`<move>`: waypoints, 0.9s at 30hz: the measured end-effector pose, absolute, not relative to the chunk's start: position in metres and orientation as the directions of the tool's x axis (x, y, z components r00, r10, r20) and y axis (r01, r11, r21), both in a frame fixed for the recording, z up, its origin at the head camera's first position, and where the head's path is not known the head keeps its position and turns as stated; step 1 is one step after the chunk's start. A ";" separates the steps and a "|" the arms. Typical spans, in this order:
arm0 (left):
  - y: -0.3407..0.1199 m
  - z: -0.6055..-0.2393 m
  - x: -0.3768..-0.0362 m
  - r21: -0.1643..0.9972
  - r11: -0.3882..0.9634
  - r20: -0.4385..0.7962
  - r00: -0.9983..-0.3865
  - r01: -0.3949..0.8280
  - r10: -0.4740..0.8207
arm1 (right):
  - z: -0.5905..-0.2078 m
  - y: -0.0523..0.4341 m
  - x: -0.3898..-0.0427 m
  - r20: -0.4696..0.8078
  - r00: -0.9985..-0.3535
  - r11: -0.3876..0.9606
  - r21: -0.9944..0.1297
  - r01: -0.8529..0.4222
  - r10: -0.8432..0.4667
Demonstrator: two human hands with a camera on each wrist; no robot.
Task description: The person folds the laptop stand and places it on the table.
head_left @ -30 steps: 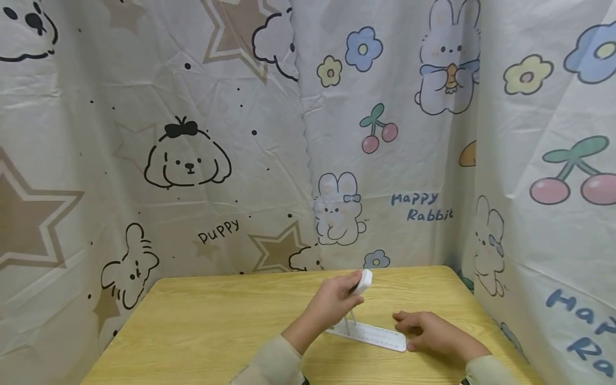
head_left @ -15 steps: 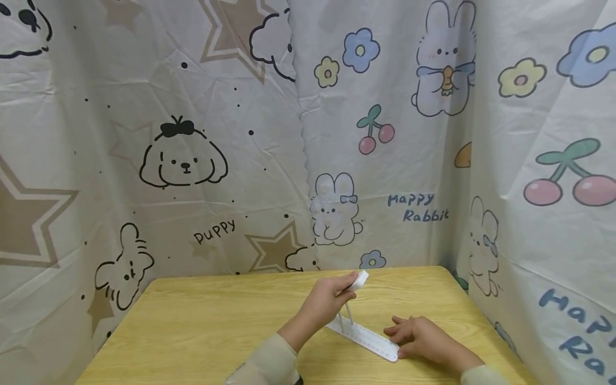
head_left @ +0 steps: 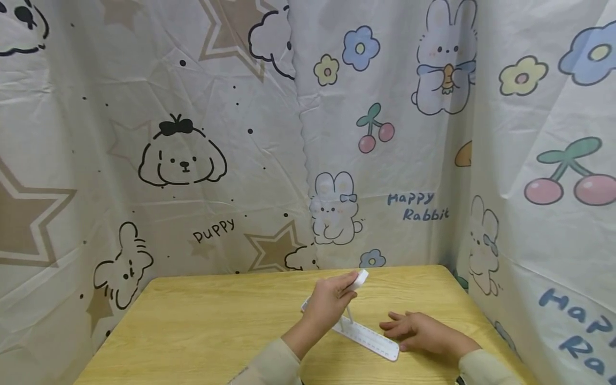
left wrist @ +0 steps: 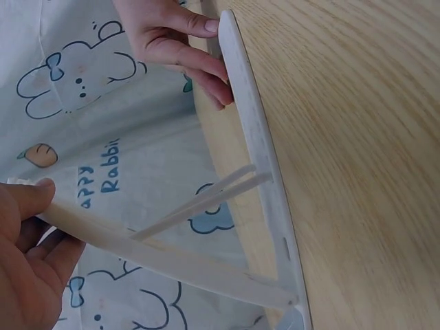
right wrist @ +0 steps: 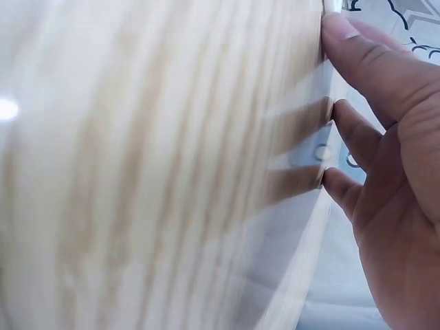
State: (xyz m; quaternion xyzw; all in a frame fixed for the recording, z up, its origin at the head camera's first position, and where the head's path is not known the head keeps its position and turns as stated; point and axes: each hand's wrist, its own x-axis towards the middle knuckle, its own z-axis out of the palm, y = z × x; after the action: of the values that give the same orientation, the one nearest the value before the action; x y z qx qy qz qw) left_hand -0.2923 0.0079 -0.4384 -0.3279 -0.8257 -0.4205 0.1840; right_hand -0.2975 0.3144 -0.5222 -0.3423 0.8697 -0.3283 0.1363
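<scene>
A white folding stand stands on the table, with a long slotted base [head_left: 372,342] and an upper arm [left wrist: 185,268] raised at a slant from one end. Two thin struts [left wrist: 206,199] prop the arm from the base. My left hand [head_left: 327,305] grips the arm's raised end between thumb and fingers. By the base's near right end is my right hand [head_left: 421,334], its fingers loosely extended. In the left wrist view its thumb [left wrist: 203,26] lies against the base's end. In the right wrist view its fingertips [right wrist: 337,113] rest on the table's surface.
The stand sits on a yellow wood-grain table [head_left: 216,321]. Printed curtains [head_left: 269,160] with puppies, rabbits and cherries hang behind the table and along its sides.
The stand's base has turned, its right end swinging toward the person. My right hand followed it a little leftward, then eased slightly back. My left hand keeps its grip on the arm.
</scene>
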 end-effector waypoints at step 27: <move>-0.011 -0.443 -0.299 0.701 0.281 0.525 -0.740 0.656 0.420 | -0.522 0.280 -0.283 -0.030 -0.665 0.506 -0.676 -0.537 -0.746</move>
State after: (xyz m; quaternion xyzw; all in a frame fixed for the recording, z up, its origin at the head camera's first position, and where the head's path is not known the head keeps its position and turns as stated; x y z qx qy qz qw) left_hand -0.2994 -0.0107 -0.4430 -0.3399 -0.7913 -0.4941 0.1194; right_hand -0.2830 0.2799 -0.5223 -0.3762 0.8525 -0.3252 0.1611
